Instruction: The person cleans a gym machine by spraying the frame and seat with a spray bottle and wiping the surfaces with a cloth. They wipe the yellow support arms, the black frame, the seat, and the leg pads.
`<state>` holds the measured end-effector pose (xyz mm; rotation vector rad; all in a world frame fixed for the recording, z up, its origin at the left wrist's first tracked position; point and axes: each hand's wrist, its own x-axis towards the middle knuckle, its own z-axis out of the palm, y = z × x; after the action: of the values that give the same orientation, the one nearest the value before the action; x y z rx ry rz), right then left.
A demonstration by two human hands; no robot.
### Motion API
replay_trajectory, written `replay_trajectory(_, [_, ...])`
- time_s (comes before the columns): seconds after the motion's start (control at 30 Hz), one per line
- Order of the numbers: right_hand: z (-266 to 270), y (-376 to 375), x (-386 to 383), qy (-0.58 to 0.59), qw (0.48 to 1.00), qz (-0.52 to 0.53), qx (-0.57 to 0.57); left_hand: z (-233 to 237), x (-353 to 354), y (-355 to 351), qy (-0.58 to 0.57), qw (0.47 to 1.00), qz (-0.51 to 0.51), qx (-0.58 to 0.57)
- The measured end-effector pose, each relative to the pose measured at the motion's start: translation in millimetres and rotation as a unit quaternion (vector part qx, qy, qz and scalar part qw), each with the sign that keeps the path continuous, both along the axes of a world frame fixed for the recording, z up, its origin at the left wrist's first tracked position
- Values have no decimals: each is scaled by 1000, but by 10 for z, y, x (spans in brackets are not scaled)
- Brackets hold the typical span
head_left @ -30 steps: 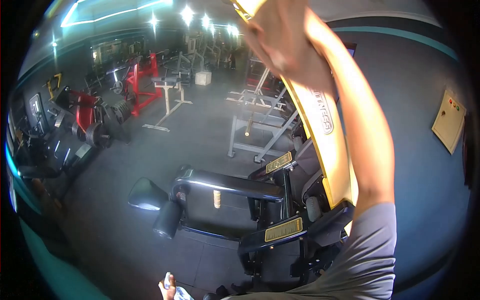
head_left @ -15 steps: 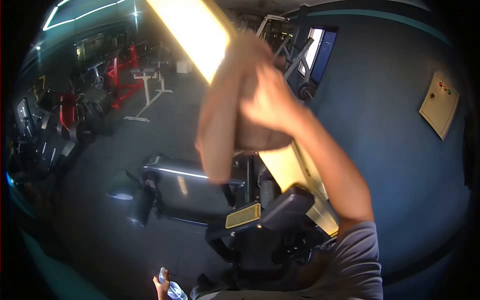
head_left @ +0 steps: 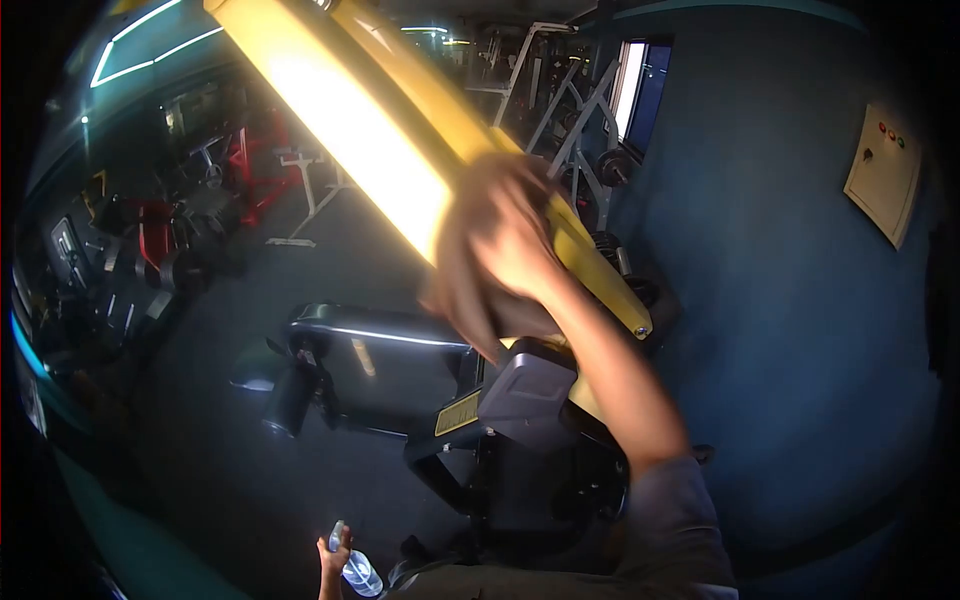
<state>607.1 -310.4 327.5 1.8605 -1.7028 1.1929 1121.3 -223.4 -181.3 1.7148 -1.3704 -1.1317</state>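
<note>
Over the yellow machine beam (head_left: pixel 340 125), I see the brown cloth (head_left: pixel 463 292) brought lower than before, so I judge work has shifted downward. The right hand's (head_left: pixel 517 250) fingers clamp it. A dark pad (head_left: pixel 530 390) crowds below; the left hand (head_left: pixel 335 552) grips a clear spray bottle (head_left: pixel 362 576).

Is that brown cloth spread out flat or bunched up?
Loosely bunched: the brown cloth shows creases and uneven folds around the right hand, though blur softens its edges.
</note>
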Motion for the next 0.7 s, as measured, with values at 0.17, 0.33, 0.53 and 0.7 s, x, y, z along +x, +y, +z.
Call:
replay_trajectory(0.17, [517, -427, 79, -54, 997, 40, 31, -25, -37, -81, 42, 999, -6, -16])
replay_trajectory(0.33, [-403, 630, -506, -106, 992, 4, 72, -247, 62, 19, 110, 991, 38, 63])
replay_trajectory(0.53, [-1586, 1473, -1309, -46, 987, -98, 115, -808, 430, -5, 76, 993, 59, 74])
replay_trajectory(0.7, [-603, 391, -271, -129, 989, -66, 21, -664, 439, -455, 86, 994, 20, 68])
